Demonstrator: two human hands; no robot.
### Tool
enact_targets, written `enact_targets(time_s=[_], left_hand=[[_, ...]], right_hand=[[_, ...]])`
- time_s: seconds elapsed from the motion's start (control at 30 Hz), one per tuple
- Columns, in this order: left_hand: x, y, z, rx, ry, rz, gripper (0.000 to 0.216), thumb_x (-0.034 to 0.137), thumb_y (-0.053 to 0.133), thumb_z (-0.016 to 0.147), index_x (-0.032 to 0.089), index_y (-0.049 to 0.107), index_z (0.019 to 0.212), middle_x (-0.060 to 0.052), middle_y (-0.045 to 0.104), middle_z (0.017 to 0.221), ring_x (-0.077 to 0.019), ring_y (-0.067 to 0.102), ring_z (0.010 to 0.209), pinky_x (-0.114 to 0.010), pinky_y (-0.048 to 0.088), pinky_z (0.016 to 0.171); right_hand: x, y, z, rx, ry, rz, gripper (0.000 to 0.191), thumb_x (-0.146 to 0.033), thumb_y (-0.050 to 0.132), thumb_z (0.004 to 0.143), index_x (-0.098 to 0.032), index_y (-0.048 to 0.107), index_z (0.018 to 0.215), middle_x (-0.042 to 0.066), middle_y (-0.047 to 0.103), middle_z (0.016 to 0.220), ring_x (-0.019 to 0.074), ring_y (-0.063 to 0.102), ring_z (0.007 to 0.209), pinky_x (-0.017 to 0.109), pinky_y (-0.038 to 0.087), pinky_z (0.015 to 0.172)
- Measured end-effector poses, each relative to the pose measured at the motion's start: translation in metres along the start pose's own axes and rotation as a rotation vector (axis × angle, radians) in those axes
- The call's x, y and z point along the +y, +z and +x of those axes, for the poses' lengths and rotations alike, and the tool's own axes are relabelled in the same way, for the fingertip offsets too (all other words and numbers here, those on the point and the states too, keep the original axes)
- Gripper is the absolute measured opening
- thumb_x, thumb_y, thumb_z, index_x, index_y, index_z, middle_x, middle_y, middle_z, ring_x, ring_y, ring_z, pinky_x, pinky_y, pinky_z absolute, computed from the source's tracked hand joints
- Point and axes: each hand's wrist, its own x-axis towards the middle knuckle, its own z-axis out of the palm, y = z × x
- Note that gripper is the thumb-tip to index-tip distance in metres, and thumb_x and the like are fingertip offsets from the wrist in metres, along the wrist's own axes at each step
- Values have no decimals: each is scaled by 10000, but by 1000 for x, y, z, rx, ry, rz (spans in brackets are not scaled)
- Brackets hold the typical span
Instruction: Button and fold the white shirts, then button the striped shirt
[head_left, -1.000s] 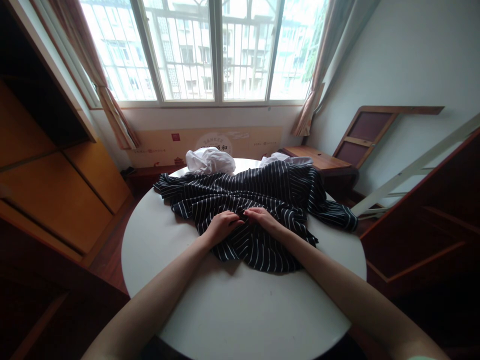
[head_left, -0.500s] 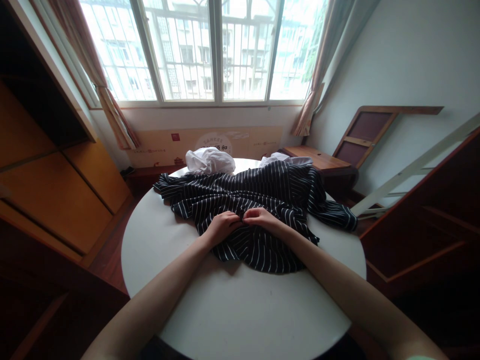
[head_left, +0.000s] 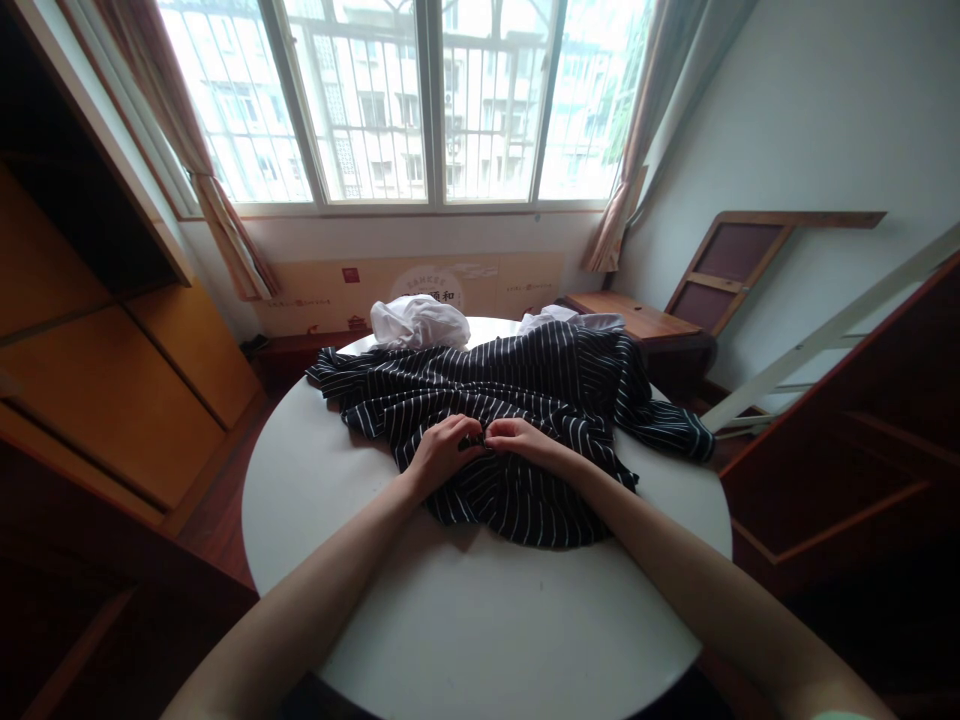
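Observation:
A black shirt with white stripes (head_left: 540,370) lies spread and rumpled across a round white table (head_left: 480,630). One cuffed sleeve reaches over the right side of the table. Near the shirt's middle, my left hand (head_left: 444,452) pinches at the cloth, its thumb and fingers curved around a dark fold. Close beside it, my right hand (head_left: 521,440) has its fingertips pressed together on the same part of the shirt. The small detail between the fingertips is too dark to make out.
Crumpled white cloth (head_left: 420,322) sits at the table's back left, with another white cloth (head_left: 574,320) at the back right. Behind stand a wooden chair (head_left: 637,312) and a long printed carton (head_left: 315,290) under the window. A white ladder (head_left: 832,335) leans at the right.
My left hand's fingers have lifted and arched a little, opening a gap between thumb and fingers. The right hand and the shirt stay nearly the same.

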Motion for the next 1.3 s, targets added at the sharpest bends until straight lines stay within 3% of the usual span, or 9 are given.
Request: enact_targets(time_s=[0.23,0.87,1.3], left_hand=[[5,0,0,2,85,20,159,314,509,794,224,610,878,-8,602,848,-112,543,769,-232,444,701],[2,2,1,48,58,-15,160,322,533,776,196,614,719,-6,597,720,-111,532,693,-234,442,659],[4,1,2,64,55,-7,162,301,502,799,204,624,757,-7,607,747,-107,538,713,-231,449,673]], right_hand=[[0,-1,0,-8,4,31,250,-369,609,630,-135,538,682,-42,489,571,81,435,542,224,336,547],[-5,1,-1,26,16,58,202,-341,588,635,-149,529,650,-43,481,559,86,440,535,235,360,561],[-4,1,1,56,16,86,187,-333,586,616,-159,519,633,-47,470,540,85,434,520,238,363,549]])
